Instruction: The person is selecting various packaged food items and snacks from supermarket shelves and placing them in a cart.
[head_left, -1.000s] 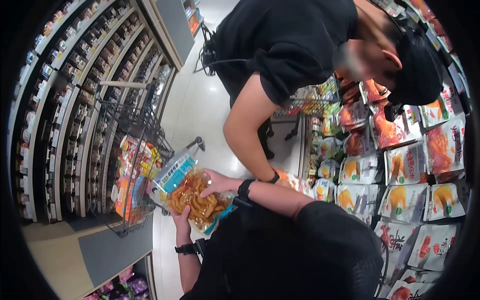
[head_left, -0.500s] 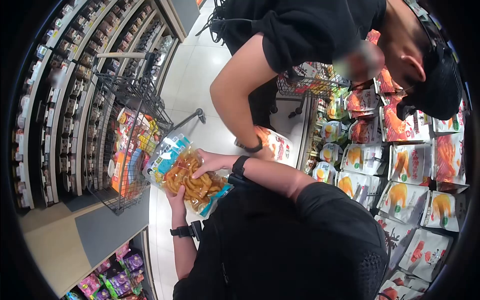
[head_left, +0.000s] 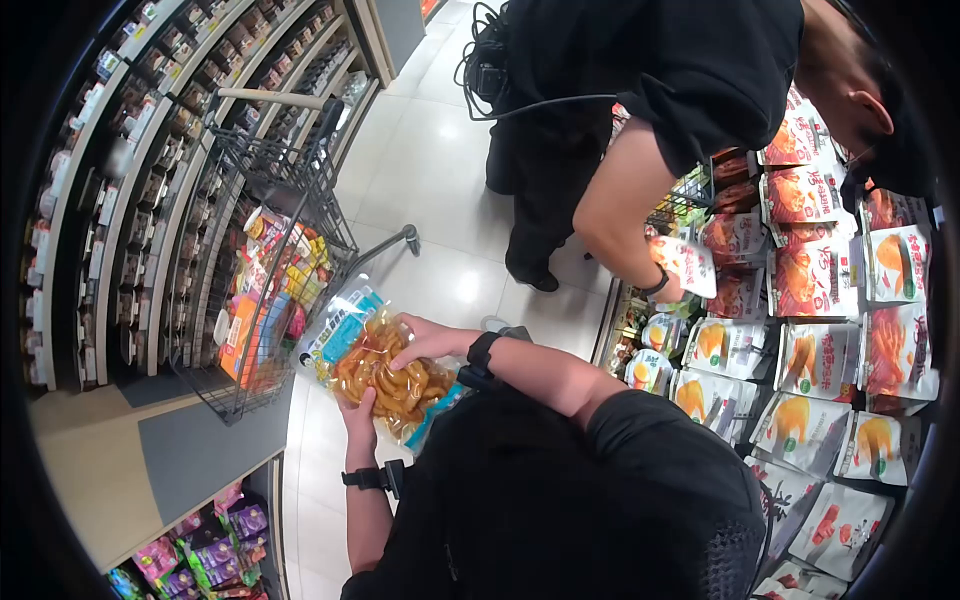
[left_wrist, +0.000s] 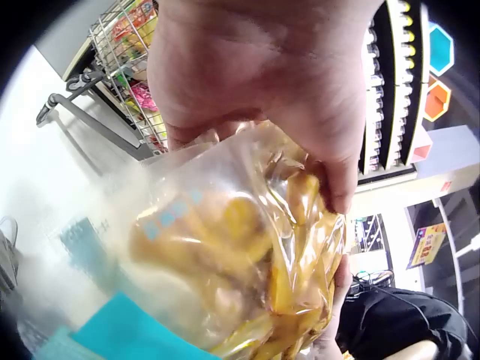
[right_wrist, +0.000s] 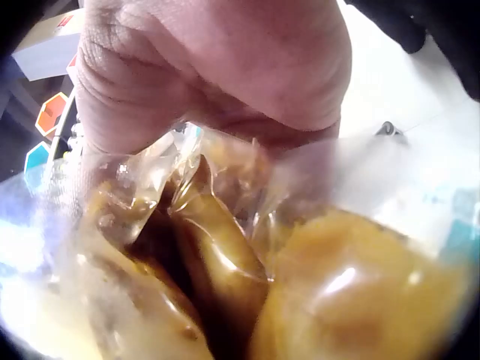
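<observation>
Both hands grip a clear plastic bag (head_left: 385,375) of glossy yellow-brown food pieces with teal bands. In the head view the left hand (head_left: 358,412) holds its lower left side, thumb on the front; the right hand (head_left: 432,340) holds the upper right side, thumb pressed on the front. In the left wrist view the left hand (left_wrist: 262,82) pinches the crinkled film of the bag (left_wrist: 247,247). The right hand (right_wrist: 217,75) clasps the bag (right_wrist: 217,262) in the right wrist view, its fingertips hidden behind the film.
A wire shopping cart (head_left: 240,330) with packages stands left, before curved shelves (head_left: 125,200) of small items. At right, a person in black (head_left: 640,90) leans over a display of pouches (head_left: 820,360), holding a white-and-red pouch (head_left: 685,266). Colourful packets (head_left: 210,550) sit at lower left.
The other person has moved right, and the pouch in that person's hand has risen toward the display. The bag stays in both my hands, with little shift.
</observation>
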